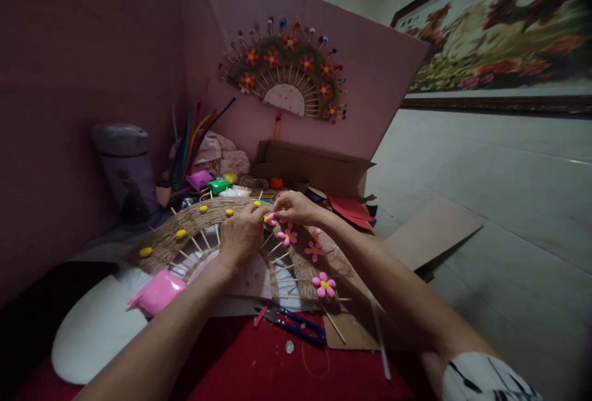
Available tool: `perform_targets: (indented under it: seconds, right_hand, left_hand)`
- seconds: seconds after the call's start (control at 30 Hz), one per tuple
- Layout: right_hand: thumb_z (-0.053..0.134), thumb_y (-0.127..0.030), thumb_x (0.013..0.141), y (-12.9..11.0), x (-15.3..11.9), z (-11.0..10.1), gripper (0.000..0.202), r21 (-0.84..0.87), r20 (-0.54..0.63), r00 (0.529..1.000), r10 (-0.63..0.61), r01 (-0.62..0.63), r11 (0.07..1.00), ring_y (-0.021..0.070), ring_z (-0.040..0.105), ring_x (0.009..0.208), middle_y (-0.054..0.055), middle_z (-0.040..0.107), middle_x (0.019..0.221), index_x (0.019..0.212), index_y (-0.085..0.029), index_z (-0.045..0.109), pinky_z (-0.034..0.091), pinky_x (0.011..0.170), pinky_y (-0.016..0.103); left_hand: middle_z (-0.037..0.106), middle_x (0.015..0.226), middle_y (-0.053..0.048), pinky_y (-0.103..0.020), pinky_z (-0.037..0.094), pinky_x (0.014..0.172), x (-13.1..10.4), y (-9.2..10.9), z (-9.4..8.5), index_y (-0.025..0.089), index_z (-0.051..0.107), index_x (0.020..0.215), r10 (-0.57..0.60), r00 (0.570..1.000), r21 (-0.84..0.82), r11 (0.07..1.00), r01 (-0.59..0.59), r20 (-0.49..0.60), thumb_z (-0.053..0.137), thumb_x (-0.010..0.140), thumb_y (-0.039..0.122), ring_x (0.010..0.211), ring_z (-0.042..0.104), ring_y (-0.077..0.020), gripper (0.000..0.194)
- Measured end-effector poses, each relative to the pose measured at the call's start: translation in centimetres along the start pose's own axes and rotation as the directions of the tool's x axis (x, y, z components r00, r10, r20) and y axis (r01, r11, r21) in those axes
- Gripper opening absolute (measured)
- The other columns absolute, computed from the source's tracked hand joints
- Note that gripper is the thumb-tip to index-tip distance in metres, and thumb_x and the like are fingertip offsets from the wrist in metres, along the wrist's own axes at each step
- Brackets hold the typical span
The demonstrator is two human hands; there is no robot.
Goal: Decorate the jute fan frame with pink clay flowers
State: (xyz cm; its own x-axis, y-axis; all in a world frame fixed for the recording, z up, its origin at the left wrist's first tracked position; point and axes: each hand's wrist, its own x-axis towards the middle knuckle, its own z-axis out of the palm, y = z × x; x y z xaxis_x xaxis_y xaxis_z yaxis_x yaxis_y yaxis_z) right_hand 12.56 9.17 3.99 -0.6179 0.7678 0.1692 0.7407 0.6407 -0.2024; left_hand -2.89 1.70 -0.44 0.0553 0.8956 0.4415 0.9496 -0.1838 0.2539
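A half-round fan of thin sticks and brown twine (308,274) lies before me. Pink flowers with yellow centres, such as the nearest pink flower (324,284), run down its right side. Yellow oval dots (181,234) sit along its left and top. My left hand (243,234) is closed on the upper middle of the fan, fingertips beside a partly covered flower (267,220). My right hand (296,208) pinches at that same flower, with a pink petal at its fingertips. The fingers partly hide the petal.
Blue-handled thread snips (300,327) lie on the red cloth (222,364) in front. A pink clay packet (160,292) and a white disc (95,333) are at left. Behind stand a purple tumbler (127,173) and cardboard (314,166). A finished fan (289,71) hangs on the pink board.
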Motion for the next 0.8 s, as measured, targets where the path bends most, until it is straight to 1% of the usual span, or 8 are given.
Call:
perform_targets:
  seconds: [0.1,0.17,0.3,0.43,0.53,0.67,0.73,0.8]
  right_hand:
    - [0.064,-0.016,0.075,0.2,0.0,-0.1,0.014,0.066,-0.011,1.0,0.01,-0.009,0.998,0.0112,0.061,0.073,0.002,0.071,0.078,0.083,-0.016,0.075,0.039,0.063,0.019]
    - [0.064,-0.014,0.073,0.3,-0.1,-0.1,0.014,0.069,-0.026,1.0,0.004,-0.002,0.998,0.0114,0.061,0.073,0.002,0.071,0.078,0.083,-0.015,0.075,0.039,0.064,0.019]
    - [0.065,-0.015,0.073,0.3,0.0,0.0,0.012,0.081,-0.035,0.999,-0.003,0.006,0.997,0.0116,0.06,0.073,0.002,0.07,0.078,0.081,-0.015,0.074,0.04,0.064,0.02]
    - [0.064,-0.017,0.073,0.7,0.1,0.1,0.012,0.121,-0.037,0.998,0.056,-0.051,0.991,0.0117,0.06,0.07,0.002,0.07,0.075,0.08,-0.016,0.074,0.04,0.062,0.02]
    - [0.064,-0.021,0.073,1.3,0.1,0.2,0.012,0.151,-0.06,0.995,0.075,-0.065,0.986,0.0118,0.061,0.07,0.001,0.071,0.076,0.08,-0.017,0.074,0.04,0.062,0.02]
    - [0.064,-0.022,0.073,1.8,0.0,0.0,0.012,0.178,-0.116,0.99,0.082,-0.061,0.982,0.0124,0.061,0.072,0.001,0.07,0.077,0.08,-0.018,0.073,0.042,0.064,0.021]
    - [0.062,-0.021,0.073,1.8,-0.1,-0.2,0.014,0.217,-0.161,0.982,0.095,-0.059,0.974,0.0121,0.06,0.071,0.001,0.07,0.077,0.081,-0.018,0.073,0.042,0.064,0.022]
    - [0.059,-0.02,0.075,1.8,-0.1,-0.4,0.017,0.283,-0.182,0.978,0.105,-0.05,0.958,0.011,0.059,0.067,0.001,0.069,0.074,0.085,-0.016,0.073,0.043,0.063,0.022]
  left_hand:
    - [0.057,0.111,-0.007,-0.028,0.039,0.059,0.0,0.0,0.1,0.039,0.057,0.123,0.062,0.997,0.081,0.995,-0.067,0.052,0.037,0.091,0.028,0.074,0.061,-0.0184,0.04]
    - [0.053,0.111,-0.007,-0.028,0.04,0.059,0.0,0.0,0.1,0.041,0.056,0.124,0.085,0.993,0.109,0.99,-0.094,0.08,0.036,0.091,0.028,0.075,0.059,-0.0179,0.04]
    - [0.05,0.11,-0.008,-0.028,0.041,0.059,0.1,-0.1,0.4,0.041,0.056,0.124,0.106,0.991,0.142,0.983,-0.116,0.08,0.035,0.092,0.028,0.076,0.058,-0.0191,0.041]
    - [0.05,0.108,-0.008,-0.029,0.041,0.06,0.1,-0.2,0.8,0.043,0.054,0.127,0.098,0.993,0.125,0.986,-0.106,0.066,0.033,0.093,0.029,0.074,0.058,-0.0185,0.042]
    - [0.051,0.107,-0.008,-0.029,0.041,0.06,0.1,-0.2,0.9,0.042,0.056,0.125,0.086,0.995,0.105,0.99,-0.092,0.059,0.033,0.093,0.03,0.073,0.058,-0.0177,0.041]
    - [0.054,0.105,-0.008,-0.029,0.04,0.058,0.1,0.0,0.8,0.036,0.061,0.12,0.079,0.996,0.101,0.991,-0.083,0.042,0.035,0.092,0.029,0.072,0.059,-0.0182,0.039]
    - [0.056,0.105,-0.007,-0.029,0.04,0.057,0.0,0.1,0.7,0.033,0.062,0.117,0.065,0.998,0.096,0.993,-0.067,0.028,0.035,0.091,0.027,0.072,0.06,-0.0187,0.038]
    - [0.057,0.105,-0.007,-0.03,0.04,0.057,0.0,0.1,0.8,0.031,0.064,0.115,0.052,0.999,0.08,0.995,-0.053,0.015,0.036,0.09,0.025,0.071,0.061,-0.0192,0.038]
